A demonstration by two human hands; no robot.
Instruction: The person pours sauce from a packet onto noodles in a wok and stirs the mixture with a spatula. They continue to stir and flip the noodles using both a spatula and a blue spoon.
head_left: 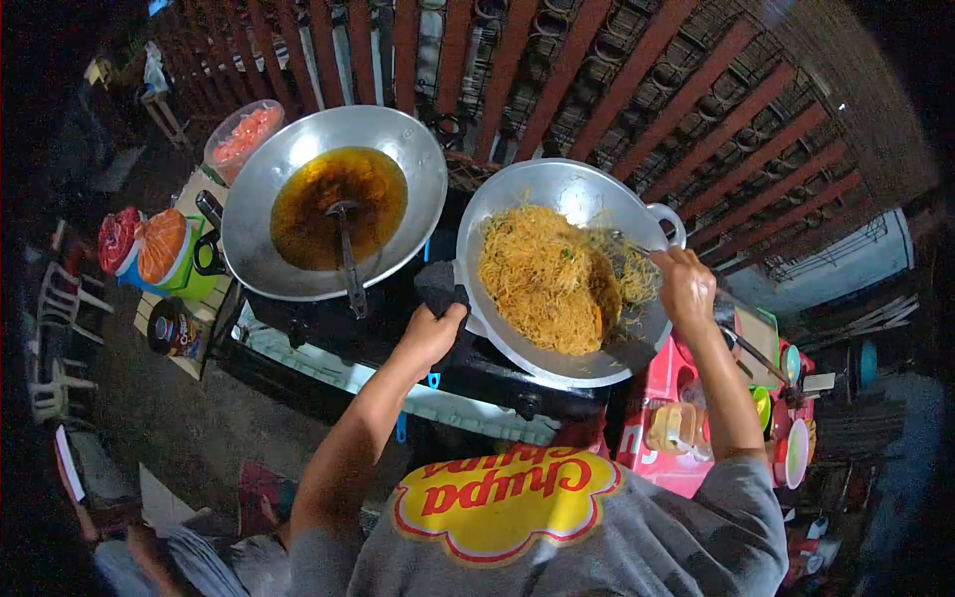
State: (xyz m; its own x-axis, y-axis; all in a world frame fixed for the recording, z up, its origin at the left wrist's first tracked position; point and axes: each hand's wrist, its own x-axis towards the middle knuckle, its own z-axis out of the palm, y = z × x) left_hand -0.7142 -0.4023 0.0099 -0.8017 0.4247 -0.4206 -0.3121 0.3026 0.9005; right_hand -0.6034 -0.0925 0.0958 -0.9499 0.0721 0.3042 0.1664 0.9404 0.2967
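Observation:
A large metal wok (pixel 487 328) holds a heap of thin orange-brown noodles (pixel 542 269) with bits of green. My left hand (pixel 433 328) is closed around a dark folded cloth (pixel 438 289), pressed against the wok's left side. At the opposite side, my right hand (pixel 684 289) grips the end of a thin metal cooking utensil (pixel 629 242), whose head is buried among the noodles. To the left stands a second wok (pixel 403 144) with dark golden oil (pixel 298 219). A metal ladle (pixel 348 254) rests in it, its handle leaning over the near rim.
Both woks sit on a black stove (pixel 388 343). Slatted dark-red wood (pixel 587 75) rises behind them. At left are a tub of pinkish-orange pieces (pixel 244 139) and a jar (pixel 174 328). A red table (pixel 662 398) with containers stands at right. Someone sits at lower left.

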